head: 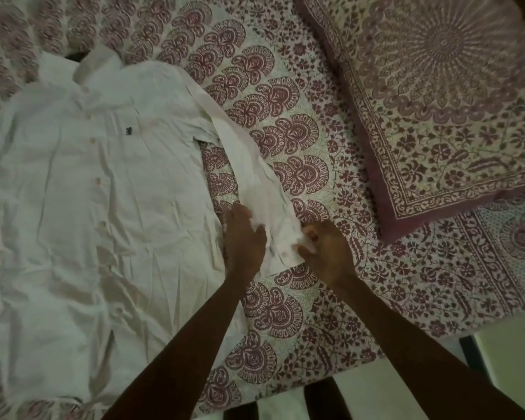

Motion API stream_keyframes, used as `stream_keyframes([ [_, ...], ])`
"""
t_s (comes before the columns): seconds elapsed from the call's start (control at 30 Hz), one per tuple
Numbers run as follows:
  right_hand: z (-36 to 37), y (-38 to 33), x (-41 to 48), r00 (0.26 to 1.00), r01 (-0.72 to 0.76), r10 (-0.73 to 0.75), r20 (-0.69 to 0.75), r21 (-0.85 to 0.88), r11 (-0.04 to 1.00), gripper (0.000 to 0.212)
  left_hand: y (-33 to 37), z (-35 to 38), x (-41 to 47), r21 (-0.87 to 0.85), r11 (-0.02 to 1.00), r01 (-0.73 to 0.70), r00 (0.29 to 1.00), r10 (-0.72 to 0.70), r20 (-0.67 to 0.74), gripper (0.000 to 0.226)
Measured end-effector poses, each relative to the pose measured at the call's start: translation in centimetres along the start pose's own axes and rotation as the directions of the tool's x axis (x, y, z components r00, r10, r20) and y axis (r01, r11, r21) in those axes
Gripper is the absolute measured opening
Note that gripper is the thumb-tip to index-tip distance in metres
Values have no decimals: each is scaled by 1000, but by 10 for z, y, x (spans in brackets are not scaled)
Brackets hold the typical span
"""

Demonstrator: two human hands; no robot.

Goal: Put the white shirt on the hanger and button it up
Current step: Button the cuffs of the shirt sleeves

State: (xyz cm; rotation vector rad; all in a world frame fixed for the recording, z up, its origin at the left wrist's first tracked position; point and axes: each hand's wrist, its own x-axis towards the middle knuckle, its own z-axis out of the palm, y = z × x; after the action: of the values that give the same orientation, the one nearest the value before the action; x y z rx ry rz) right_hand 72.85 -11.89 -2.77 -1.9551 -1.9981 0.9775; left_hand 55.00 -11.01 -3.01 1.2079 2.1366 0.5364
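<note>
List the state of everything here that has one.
white shirt, flat on the bedsheet, front up, creased
sleeve, stretched out toward the hands
left hand, fingers curled on the sleeve
right hand, pinches the cuff
pillow, lying flat on the bedsheet

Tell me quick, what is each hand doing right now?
The left hand is closed, gripping the long sleeve of the crumpled white cotton shirt.
The right hand is closed, pinching that sleeve's cuff.
</note>
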Motion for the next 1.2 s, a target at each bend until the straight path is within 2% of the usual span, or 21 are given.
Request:
stream_keyframes([
  [0.07,2,-7,-3,995,62,-64,-75,-22,998,35,6,-1,-8,12,1000,24,988,-26,150,15],
  [0.13,6,-14,-3,996,81,-80,-40,14,997,26,4,1,-19,55,998,13,982,-23,187,15],
  [0.2,14,-15,-2,995,60,-61,83,15,998,19,-2,3,-31,140,990,-21,983,-5,183,39],
  [0.27,21,-15,-4,990,63,-55,133,-59,996,19,-9,4,-38,210,978,13,974,-60,217,59],
  [0.3,24,-15,-5,990,69,-57,129,-93,993,21,-11,4,-41,219,976,16,973,-65,221,57],
  [0.4,28,-14,-8,991,109,-92,98,-182,977,23,-14,0,-46,141,988,-68,989,48,139,26],
  [0.47,30,-14,-9,988,135,-113,102,-234,963,20,-14,-4,-48,135,987,-92,993,80,92,17],
  [0.6,32,-16,-9,985,142,-109,135,-262,955,15,-15,-10,-46,138,984,-111,989,95,117,27],
  [0.73,34,-18,-8,988,76,-52,142,-171,982,9,-15,-15,-36,96,978,-185,950,153,271,31],
  [0.83,34,-17,-10,992,10,-3,123,-61,998,4,-13,-18,-23,52,995,-87,925,61,375,27],
  [0.93,35,-20,-9,988,-91,77,133,102,991,14,-13,-22,-16,-114,983,147,873,-75,482,23],
  [1.0,35,-24,-9,982,-125,83,168,257,958,15,-12,-25,-12,-252,905,343,816,-154,556,17],
  [1.07,33,-29,-14,982,-133,70,176,383,914,8,-13,-29,-13,-366,763,532,740,-210,639,22],
  [1.1,32,-30,-18,985,-111,45,164,422,900,7,-15,-30,-14,-406,703,584,718,-213,663,23],
  [1.2,33,-31,-31,995,-22,-25,99,442,897,9,-22,-35,-16,-436,688,579,701,-147,698,28],
])
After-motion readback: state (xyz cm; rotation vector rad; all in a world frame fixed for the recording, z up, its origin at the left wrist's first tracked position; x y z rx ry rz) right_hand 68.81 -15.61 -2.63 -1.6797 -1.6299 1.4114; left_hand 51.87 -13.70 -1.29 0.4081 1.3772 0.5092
